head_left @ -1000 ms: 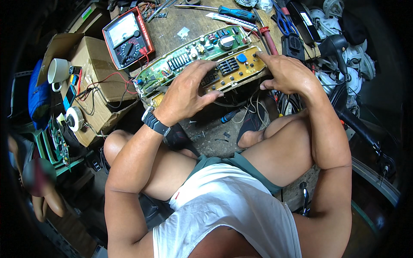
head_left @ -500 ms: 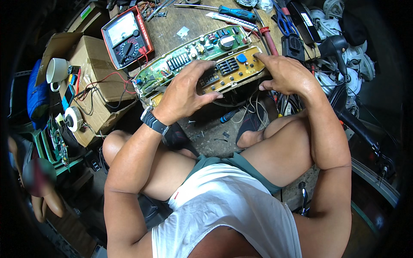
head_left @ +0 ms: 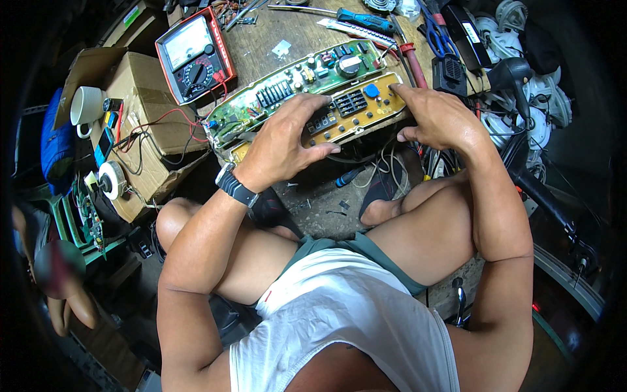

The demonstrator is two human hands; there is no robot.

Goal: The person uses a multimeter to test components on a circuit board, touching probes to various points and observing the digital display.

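Note:
A long yellow-brown circuit board (head_left: 367, 119) with dark display parts, small buttons and a blue round component lies at the near edge of the workbench. My left hand (head_left: 282, 138) grips its left part, fingers over the top and thumb along the near edge. At the right end, my right hand (head_left: 444, 121) holds the board between fingertips and a thumb tucked lower down. Directly behind lies a green circuit board (head_left: 245, 112) in a pale tray, crowded with components. My left palm hides part of the yellow-brown board.
A red-cased analog multimeter (head_left: 196, 62) stands at the back left, beside a cardboard box (head_left: 147, 91) with a white mug (head_left: 86, 108). A utility knife (head_left: 353, 29), blue-handled screwdriver (head_left: 366, 19), red-handled tool (head_left: 413, 64) and blue scissors (head_left: 439, 36) lie behind. Another person (head_left: 59, 274) is at far left.
Both hands stay on the yellow-brown board with almost the same grip. The bench items appear shifted very slightly to the right in the view.

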